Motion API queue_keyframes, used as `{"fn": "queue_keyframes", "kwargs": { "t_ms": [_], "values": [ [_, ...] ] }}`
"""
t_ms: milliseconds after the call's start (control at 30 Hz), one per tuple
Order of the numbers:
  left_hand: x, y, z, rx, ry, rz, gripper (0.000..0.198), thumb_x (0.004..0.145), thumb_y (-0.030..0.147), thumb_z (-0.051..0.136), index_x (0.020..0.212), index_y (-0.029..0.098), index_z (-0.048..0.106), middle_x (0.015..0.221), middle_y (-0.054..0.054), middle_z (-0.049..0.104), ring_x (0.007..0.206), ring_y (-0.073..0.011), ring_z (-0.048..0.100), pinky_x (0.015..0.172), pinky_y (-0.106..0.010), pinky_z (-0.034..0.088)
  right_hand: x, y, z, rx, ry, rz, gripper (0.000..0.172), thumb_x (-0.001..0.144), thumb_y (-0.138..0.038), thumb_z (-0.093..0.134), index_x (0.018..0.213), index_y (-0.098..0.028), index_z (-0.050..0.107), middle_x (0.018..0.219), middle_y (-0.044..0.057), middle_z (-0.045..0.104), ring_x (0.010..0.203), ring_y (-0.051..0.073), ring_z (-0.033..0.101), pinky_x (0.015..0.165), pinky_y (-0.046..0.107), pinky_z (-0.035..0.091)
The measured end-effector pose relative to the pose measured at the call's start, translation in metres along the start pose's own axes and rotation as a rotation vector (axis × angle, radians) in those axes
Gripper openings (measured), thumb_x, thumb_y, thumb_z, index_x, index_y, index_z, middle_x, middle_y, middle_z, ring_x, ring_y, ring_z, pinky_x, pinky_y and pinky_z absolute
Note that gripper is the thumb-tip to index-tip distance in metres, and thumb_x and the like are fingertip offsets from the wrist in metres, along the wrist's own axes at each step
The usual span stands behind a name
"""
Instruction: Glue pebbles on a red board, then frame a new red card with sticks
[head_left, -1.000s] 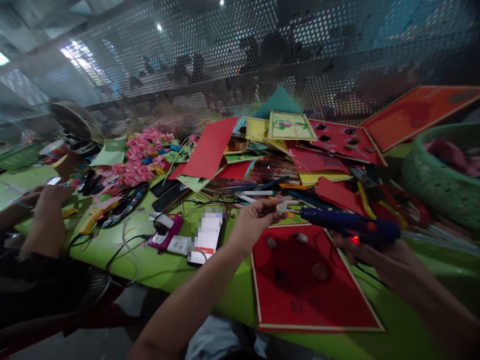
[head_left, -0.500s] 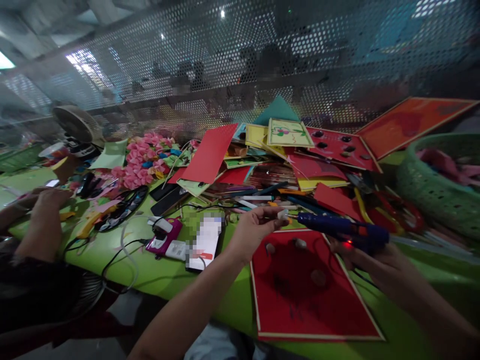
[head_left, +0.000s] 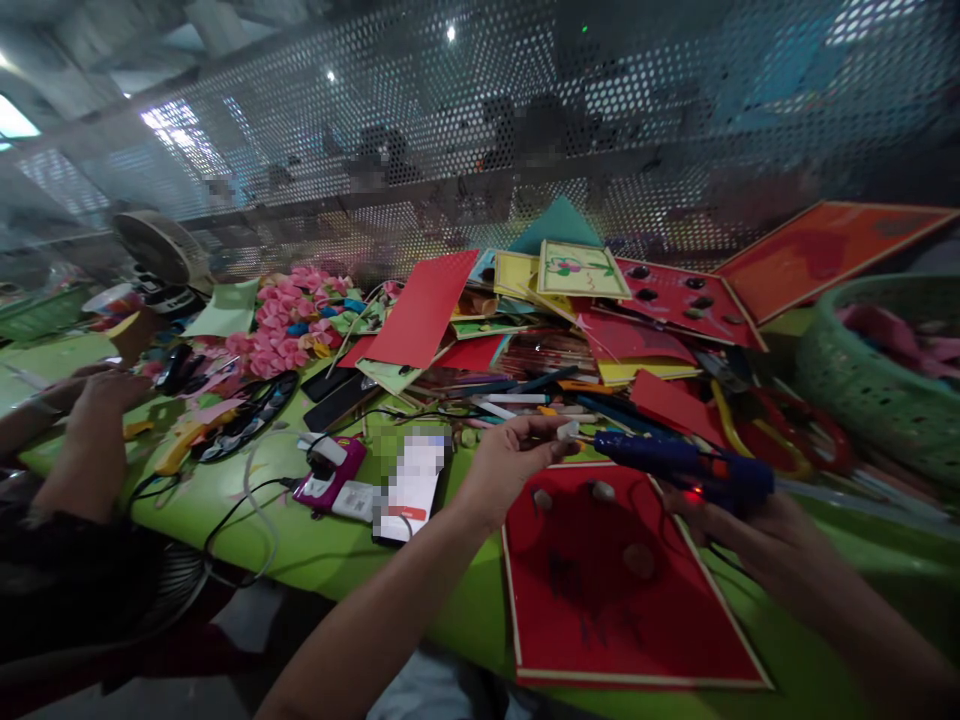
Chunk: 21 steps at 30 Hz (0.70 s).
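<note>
Between the thumb and fingers of my left hand (head_left: pixel 506 465) is a small whitish stone (head_left: pixel 568 431). My right hand (head_left: pixel 739 525) is wrapped round a blue hot glue gun (head_left: pixel 679 462) with a glowing red light; its nozzle points left, at the stone, and seems to touch it. Below both hands a red board (head_left: pixel 600 610) with pale wooden edging lies flat. Several stones sit on it, among them a pale pebble (head_left: pixel 602 490) near its top edge, and dark marks show lower down. Shadow covers much of the board.
Left of the board lie a phone (head_left: pixel 412 485) and a purple power strip (head_left: pixel 330 475) with cables. Behind are a heap of coloured cards (head_left: pixel 424 310), pink paper flowers (head_left: pixel 281 330) and scissors (head_left: pixel 772 430). A green basket (head_left: pixel 885 390) stands right. Another person's hands (head_left: pixel 97 400) are far left.
Both hands keep nearly the same place, with the glue gun's nozzle still at the stone. The glue gun has shifted very slightly; the whole view has moved a little.
</note>
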<state>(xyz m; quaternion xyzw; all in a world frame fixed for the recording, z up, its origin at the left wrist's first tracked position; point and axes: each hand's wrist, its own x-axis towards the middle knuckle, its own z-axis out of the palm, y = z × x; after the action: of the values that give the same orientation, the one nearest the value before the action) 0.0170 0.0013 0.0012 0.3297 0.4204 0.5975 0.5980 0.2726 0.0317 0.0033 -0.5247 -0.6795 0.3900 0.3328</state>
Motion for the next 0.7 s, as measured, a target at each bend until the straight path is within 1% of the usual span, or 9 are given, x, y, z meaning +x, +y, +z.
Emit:
{"fn": "queue_keyframes", "kwargs": {
  "t_ms": [100,200,300,367,467,567,700],
  "values": [
    [0.000,0.001,0.001,0.005,0.010,-0.005,0.045,0.061,0.036,0.099,0.097,0.019,0.080,0.096,-0.006,0.080,0.086,-0.0170,0.074,0.089,-0.033,0.055,-0.001,-0.002,0.000,0.085,-0.086,0.061,0.045,0.061,-0.067,0.079,0.068,-0.022,0.074,0.058,0.003,0.063,0.053,0.019,0.052,0.046,0.028,0.045],
    [0.001,0.000,0.001,0.009,-0.010,-0.006,0.045,0.061,0.037,0.099,0.098,0.019,0.080,0.096,-0.006,0.080,0.086,-0.0168,0.074,0.090,-0.033,0.054,0.000,0.002,0.000,0.144,-0.078,0.071,0.044,0.060,-0.064,0.083,0.076,-0.023,0.077,0.065,0.003,0.067,0.060,0.021,0.055,0.052,0.029,0.049],
    [0.001,-0.001,0.001,0.026,-0.018,0.002,0.046,0.061,0.037,0.098,0.098,0.018,0.081,0.096,-0.006,0.080,0.086,-0.0163,0.073,0.091,-0.032,0.054,0.001,0.004,0.000,0.163,-0.066,0.083,0.042,0.059,-0.063,0.083,0.068,-0.024,0.074,0.059,0.002,0.061,0.057,0.019,0.051,0.051,0.028,0.048],
    [0.000,-0.001,0.001,0.033,-0.011,0.009,0.044,0.062,0.037,0.098,0.099,0.018,0.080,0.095,-0.006,0.080,0.087,-0.0161,0.073,0.091,-0.032,0.054,0.002,0.003,0.000,0.152,-0.051,0.093,0.042,0.058,-0.064,0.083,0.064,-0.023,0.072,0.058,0.002,0.060,0.055,0.018,0.049,0.050,0.027,0.046],
    [0.000,0.000,0.001,0.021,-0.012,0.009,0.044,0.064,0.036,0.097,0.100,0.018,0.080,0.096,-0.006,0.080,0.088,-0.0166,0.074,0.091,-0.031,0.054,0.001,-0.003,-0.001,0.133,-0.053,0.102,0.043,0.056,-0.064,0.083,0.065,-0.023,0.075,0.058,0.002,0.061,0.056,0.018,0.049,0.049,0.027,0.046],
    [0.000,0.000,0.001,0.013,-0.010,0.000,0.045,0.063,0.036,0.098,0.099,0.018,0.080,0.097,-0.007,0.080,0.088,-0.0174,0.075,0.090,-0.031,0.055,0.000,-0.008,0.000,0.141,-0.063,0.107,0.045,0.054,-0.065,0.083,0.065,-0.023,0.075,0.056,0.003,0.061,0.054,0.018,0.050,0.049,0.027,0.047],
    [0.000,-0.002,0.001,0.008,-0.006,-0.012,0.046,0.059,0.036,0.099,0.096,0.017,0.080,0.095,-0.006,0.080,0.086,-0.0163,0.074,0.089,-0.030,0.055,0.000,-0.006,0.001,0.169,-0.049,0.099,0.045,0.055,-0.066,0.083,0.066,-0.023,0.073,0.059,0.004,0.064,0.055,0.020,0.053,0.048,0.028,0.048]
  ]
}}
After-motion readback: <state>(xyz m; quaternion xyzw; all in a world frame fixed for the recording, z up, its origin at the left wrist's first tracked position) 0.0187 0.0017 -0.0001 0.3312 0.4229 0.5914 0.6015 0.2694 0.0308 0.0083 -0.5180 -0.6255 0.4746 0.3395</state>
